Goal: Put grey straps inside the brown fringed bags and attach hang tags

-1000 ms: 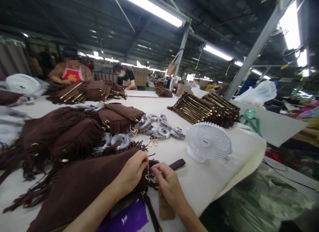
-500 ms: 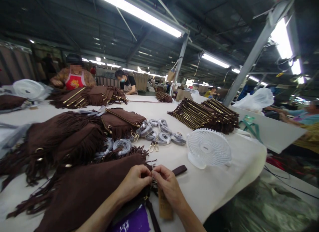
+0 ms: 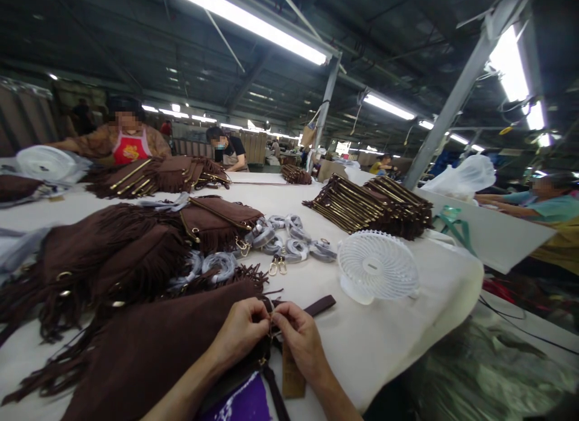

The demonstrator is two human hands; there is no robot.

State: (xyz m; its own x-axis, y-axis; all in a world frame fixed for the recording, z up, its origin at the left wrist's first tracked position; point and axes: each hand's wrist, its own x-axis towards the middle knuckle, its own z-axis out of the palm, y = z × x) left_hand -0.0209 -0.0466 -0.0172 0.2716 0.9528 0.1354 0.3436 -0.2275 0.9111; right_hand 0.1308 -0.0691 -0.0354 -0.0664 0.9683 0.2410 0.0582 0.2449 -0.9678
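Note:
A brown fringed suede-like bag (image 3: 149, 342) lies on the table before me, its end under my hands. My left hand (image 3: 244, 330) and my right hand (image 3: 299, 336) meet at that end, thumbs and forefingers pinching a thin pale cord (image 3: 271, 305). Below my right hand hangs a tan cardboard tag (image 3: 293, 376). A dark strap (image 3: 322, 305) sticks out past my right fingers, and another strap (image 3: 274, 388) with a gold clip runs down between my wrists. Near my left forearm lies a purple packet (image 3: 246, 403). My fingers partly hide the cord.
A white fan (image 3: 379, 267) stands to the right, near the table's edge. Beyond are plastic-wrapped coiled straps (image 3: 296, 249) and stacked bags with gold zips (image 3: 362, 207). More fringed bags (image 3: 117, 240) are piled left. Co-workers (image 3: 131, 140) sit across the table and at far right.
Both my hands stay pinched together at the bag's end, with barely any movement. The view shifts slightly. The co-worker at the back left has stretched an arm out to the left.

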